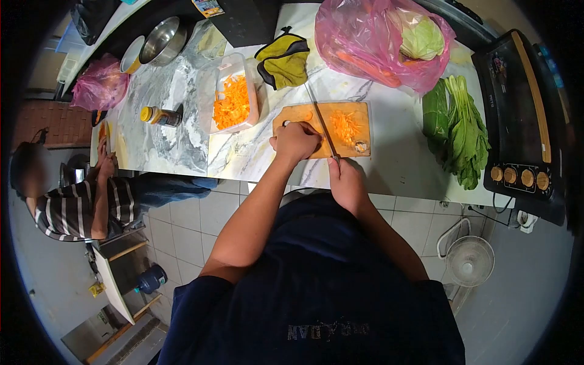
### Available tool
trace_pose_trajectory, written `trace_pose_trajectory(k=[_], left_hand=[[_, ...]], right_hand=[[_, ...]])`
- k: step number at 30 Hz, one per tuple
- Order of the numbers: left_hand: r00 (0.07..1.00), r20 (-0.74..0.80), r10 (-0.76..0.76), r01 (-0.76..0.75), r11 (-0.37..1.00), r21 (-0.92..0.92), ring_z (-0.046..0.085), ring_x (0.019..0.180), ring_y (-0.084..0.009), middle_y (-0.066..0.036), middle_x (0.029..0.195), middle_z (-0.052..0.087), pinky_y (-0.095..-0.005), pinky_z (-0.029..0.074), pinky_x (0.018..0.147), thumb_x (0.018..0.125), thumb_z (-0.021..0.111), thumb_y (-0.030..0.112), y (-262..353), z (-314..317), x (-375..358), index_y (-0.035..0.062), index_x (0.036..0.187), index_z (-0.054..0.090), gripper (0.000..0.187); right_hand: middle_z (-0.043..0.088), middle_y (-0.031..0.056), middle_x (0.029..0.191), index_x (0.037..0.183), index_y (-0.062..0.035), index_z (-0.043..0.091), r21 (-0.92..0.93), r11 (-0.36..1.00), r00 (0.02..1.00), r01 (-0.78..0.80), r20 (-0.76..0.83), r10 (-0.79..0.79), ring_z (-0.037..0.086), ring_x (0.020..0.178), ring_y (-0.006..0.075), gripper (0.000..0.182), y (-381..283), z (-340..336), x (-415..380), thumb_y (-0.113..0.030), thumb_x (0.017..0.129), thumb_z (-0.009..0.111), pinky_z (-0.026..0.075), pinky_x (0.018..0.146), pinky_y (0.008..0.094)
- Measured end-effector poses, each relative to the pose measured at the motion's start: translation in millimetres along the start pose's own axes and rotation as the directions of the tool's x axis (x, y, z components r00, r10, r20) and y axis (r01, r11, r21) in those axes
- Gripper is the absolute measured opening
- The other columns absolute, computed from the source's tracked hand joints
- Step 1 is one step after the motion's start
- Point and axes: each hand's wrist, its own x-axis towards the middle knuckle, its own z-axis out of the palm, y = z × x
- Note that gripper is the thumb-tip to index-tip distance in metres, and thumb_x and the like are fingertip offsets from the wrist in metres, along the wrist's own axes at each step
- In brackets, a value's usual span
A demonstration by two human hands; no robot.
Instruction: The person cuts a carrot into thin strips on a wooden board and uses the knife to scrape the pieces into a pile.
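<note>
On the wooden cutting board [286, 113], the fingers of my left hand [296, 142] are curled down over carrot [314, 123], most of which they hide. My right hand [348, 184] grips the handle of a long knife [322, 118] at the board's near edge. Its blade slants across the board, just right of my left fingers, with its tip past the far edge. Right of the blade lies a pile of cut carrot strips [345, 127]. A clear plastic container [253, 100] to the left holds more carrot strips [231, 104].
Behind the board lie a yellow-green cloth [283, 62] and a pink bag [347, 39] with cabbage [421, 38]. Leafy greens [465, 131] and a toaster oven [517, 115] stand right. Leftward are a jar [160, 115], a metal bowl [164, 41] and another person [85, 204].
</note>
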Motion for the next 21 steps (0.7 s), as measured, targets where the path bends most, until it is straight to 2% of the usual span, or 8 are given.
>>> trace_pose_trajectory(k=[14, 21], left_hand=[[1.000, 0.005, -0.002, 0.002, 1.000, 0.023, 0.067, 0.090, -0.0256, -0.004, 0.087, 0.073, -0.0466, 0.038, 0.082, 0.071, 0.072, 0.042, -2.3, 3.5, 3.5, 0.0209, 0.089, 0.076, 0.028], [1.000, 0.004, -0.005, 0.005, 1.000, 0.017, 0.066, 0.091, -0.0257, -0.005, 0.088, 0.073, -0.0461, 0.038, 0.080, 0.071, 0.071, 0.041, -1.4, 3.3, 1.8, 0.0214, 0.089, 0.077, 0.027]], right_hand=[[0.062, 0.0298, 0.088, 0.094, 0.0041, 0.060, -0.061, 0.996, 0.997, 0.065, -0.042, -0.068, 0.058, 0.089, 0.0484, 0.043, -3.3, 1.1, -0.7, -0.035, 0.100, 0.043, 0.046, 0.077, 0.0516], [0.062, 0.0300, 0.089, 0.095, 0.0038, 0.060, -0.080, 0.996, 0.999, 0.033, -0.024, -0.035, 0.058, 0.090, 0.0484, 0.042, -4.3, 4.1, 0.9, -0.034, 0.100, 0.042, 0.046, 0.077, 0.0527]])
